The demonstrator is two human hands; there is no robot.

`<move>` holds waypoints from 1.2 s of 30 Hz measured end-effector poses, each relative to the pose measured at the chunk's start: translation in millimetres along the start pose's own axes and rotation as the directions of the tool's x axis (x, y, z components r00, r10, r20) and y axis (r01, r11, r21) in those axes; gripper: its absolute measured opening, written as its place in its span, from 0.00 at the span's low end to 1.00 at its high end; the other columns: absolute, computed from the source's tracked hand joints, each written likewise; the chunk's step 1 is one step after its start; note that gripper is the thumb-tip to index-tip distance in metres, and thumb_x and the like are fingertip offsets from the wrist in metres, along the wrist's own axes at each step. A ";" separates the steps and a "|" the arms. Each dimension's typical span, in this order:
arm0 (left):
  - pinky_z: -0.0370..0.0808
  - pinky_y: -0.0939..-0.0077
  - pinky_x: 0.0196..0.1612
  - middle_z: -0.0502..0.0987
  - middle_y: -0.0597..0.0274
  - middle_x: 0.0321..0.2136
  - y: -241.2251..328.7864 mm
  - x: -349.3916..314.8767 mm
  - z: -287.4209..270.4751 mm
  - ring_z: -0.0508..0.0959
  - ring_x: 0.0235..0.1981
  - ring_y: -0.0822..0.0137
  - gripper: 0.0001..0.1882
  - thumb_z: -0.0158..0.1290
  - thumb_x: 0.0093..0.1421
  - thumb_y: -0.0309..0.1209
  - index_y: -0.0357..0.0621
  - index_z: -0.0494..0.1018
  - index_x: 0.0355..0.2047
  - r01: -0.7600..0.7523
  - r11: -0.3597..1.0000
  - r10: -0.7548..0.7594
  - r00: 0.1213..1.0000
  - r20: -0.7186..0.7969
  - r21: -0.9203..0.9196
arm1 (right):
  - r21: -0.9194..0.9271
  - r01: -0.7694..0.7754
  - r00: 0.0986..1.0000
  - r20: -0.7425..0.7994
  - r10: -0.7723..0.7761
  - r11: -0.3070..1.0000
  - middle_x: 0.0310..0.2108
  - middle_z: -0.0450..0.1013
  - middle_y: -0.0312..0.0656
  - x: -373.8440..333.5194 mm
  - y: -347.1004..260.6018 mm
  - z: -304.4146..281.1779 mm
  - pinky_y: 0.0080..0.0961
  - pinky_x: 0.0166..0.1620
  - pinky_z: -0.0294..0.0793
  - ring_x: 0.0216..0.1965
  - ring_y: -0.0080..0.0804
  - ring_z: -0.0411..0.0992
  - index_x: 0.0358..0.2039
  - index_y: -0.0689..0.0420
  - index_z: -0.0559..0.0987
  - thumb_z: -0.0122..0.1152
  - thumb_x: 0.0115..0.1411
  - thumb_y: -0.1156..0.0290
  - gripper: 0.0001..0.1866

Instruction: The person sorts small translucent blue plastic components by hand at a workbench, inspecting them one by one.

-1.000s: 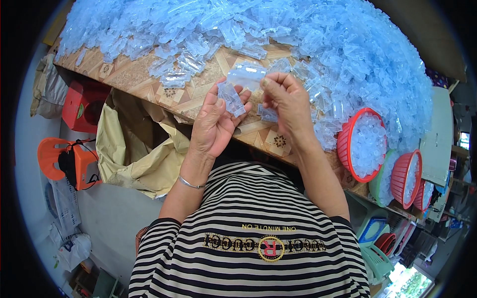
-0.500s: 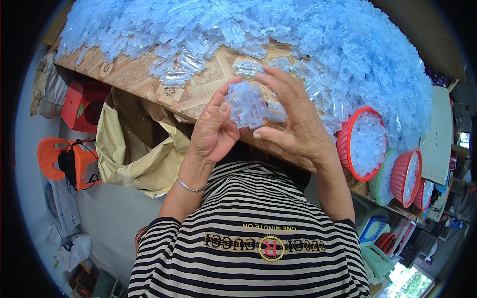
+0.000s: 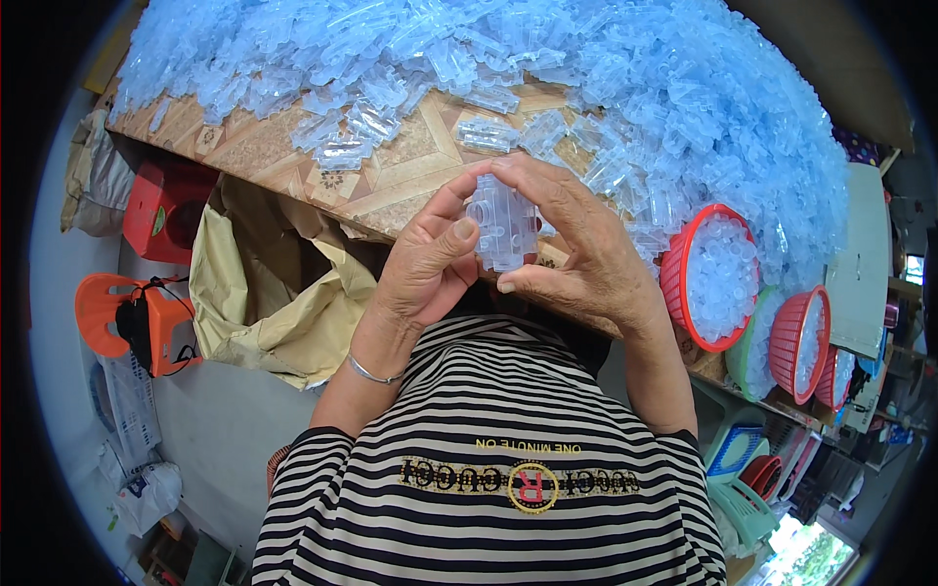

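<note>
A small stack of clear plastic pieces (image 3: 504,225) stands between my hands, just above the table's near edge. My left hand (image 3: 428,262) grips its left side, thumb in front and fingers reaching up behind. Around the right side curls my right hand (image 3: 586,239), fingertips at the stack's top and thumb by its lower corner. The inner fingers are partly hidden. On the patterned table (image 3: 391,181) just beyond lie loose clear plastic pieces (image 3: 487,134), at the foot of a large heap of the same kind (image 3: 674,88).
Red plastic baskets (image 3: 674,278) filled with small translucent parts stand to the right, with a green one (image 3: 752,342) among them. Left of me are an open tan sack (image 3: 283,332), a red stool (image 3: 156,215) and an orange plastic item (image 3: 166,332).
My right hand has moved left and closed in around the stack. The stack has turned more upright between both hands.
</note>
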State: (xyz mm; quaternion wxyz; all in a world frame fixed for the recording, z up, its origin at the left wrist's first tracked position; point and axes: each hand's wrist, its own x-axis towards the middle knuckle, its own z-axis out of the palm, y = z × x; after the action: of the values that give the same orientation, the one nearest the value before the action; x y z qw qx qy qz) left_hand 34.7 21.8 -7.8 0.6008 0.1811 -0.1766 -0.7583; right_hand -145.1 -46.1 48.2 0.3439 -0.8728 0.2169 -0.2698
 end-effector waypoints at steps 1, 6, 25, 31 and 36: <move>0.72 0.64 0.55 0.67 0.58 0.56 -0.5 0.1 0.4 0.71 0.54 0.64 0.34 0.57 0.59 0.31 0.42 0.56 0.63 0.001 1.000 -0.001 1.000 -0.002 -0.001 | -0.022 0.007 1.000 -0.003 -0.007 1.000 0.59 0.62 0.49 -0.6 -0.3 0.1 0.38 0.60 0.64 0.60 0.49 0.61 0.63 0.53 0.62 0.71 0.45 0.59 0.44; 0.74 0.63 0.53 0.67 0.57 0.55 -0.5 -1.5 2.0 0.72 0.53 0.62 0.34 0.57 0.59 0.31 0.42 0.56 0.63 0.013 1.000 -0.013 1.000 -0.026 0.015 | -0.026 -0.010 1.000 -0.005 0.010 1.000 0.59 0.62 0.50 -3.6 -1.4 1.2 0.38 0.60 0.64 0.60 0.49 0.61 0.63 0.54 0.62 0.71 0.45 0.59 0.44; 0.77 0.64 0.50 0.68 0.56 0.55 -5.3 -4.2 10.9 0.74 0.51 0.58 0.33 0.54 0.62 0.33 0.43 0.54 0.65 0.090 0.996 -0.090 0.996 0.014 0.000 | -0.014 -0.042 0.990 -0.138 0.040 0.999 0.57 0.66 0.46 -18.5 -6.7 9.5 0.34 0.56 0.69 0.58 0.44 0.65 0.59 0.54 0.67 0.77 0.38 0.63 0.46; 0.77 0.64 0.49 0.68 0.53 0.55 -4.2 0.5 15.9 0.74 0.52 0.57 0.34 0.52 0.63 0.35 0.42 0.50 0.66 0.077 0.995 -0.077 0.997 0.000 0.057 | -0.053 -0.028 0.986 -0.168 0.019 0.998 0.57 0.64 0.50 -16.3 -5.2 12.2 0.37 0.57 0.68 0.58 0.48 0.64 0.60 0.56 0.63 0.76 0.38 0.69 0.47; 0.77 0.65 0.50 0.68 0.53 0.55 -9.2 5.0 18.9 0.74 0.52 0.57 0.35 0.51 0.64 0.36 0.42 0.50 0.66 0.059 0.998 -0.059 0.998 0.014 0.038 | -0.077 -0.045 0.982 -0.185 0.030 0.996 0.57 0.64 0.50 -15.4 -2.6 12.6 0.37 0.56 0.68 0.58 0.48 0.64 0.61 0.55 0.63 0.76 0.37 0.69 0.48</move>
State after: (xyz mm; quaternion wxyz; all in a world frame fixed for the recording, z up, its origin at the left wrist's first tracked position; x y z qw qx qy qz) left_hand 16.6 19.8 3.9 0.5733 0.1918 -0.1899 -0.7736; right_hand -148.5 -29.6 37.3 0.2917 -0.8533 0.2748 -0.3335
